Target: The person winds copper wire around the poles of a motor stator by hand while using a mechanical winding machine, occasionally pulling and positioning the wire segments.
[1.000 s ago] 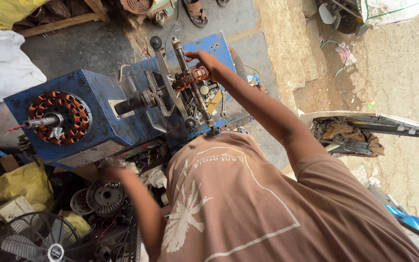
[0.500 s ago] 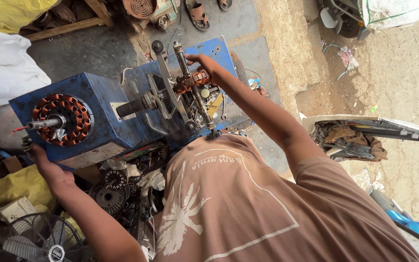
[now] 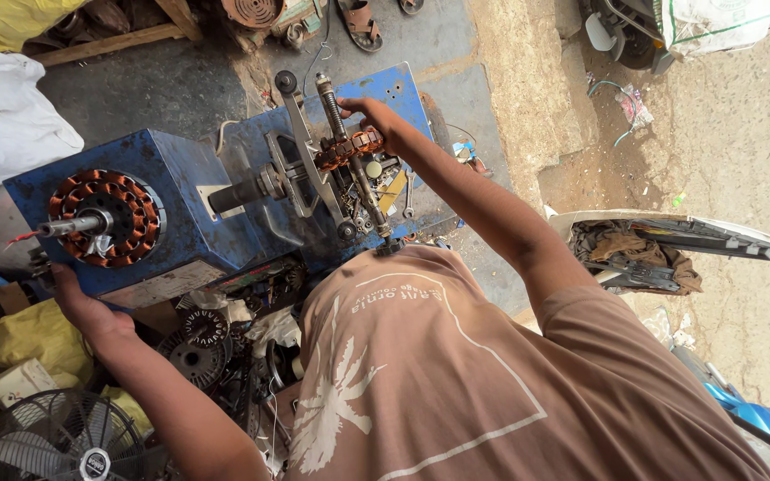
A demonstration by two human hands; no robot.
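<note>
Presently: right hand (image 3: 376, 120), grip closed around a copper-wound coil piece (image 3: 348, 150) mounted on the threaded rod (image 3: 333, 105) of the blue winding machine (image 3: 189, 214), near its far end. Left hand (image 3: 77, 298), grip wrapped on the machine's near lower edge, just below a copper-wound stator (image 3: 104, 218) seated on a protruding shaft (image 3: 69, 226). Also present: fan guard (image 3: 55, 441) and loose motor parts (image 3: 202, 352) below the machine; sandals (image 3: 360, 20) on the floor beyond it.

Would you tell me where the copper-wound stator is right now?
In the head view, the copper-wound stator sits at the left, on the end face of the blue machine, just above the left hand.
</note>
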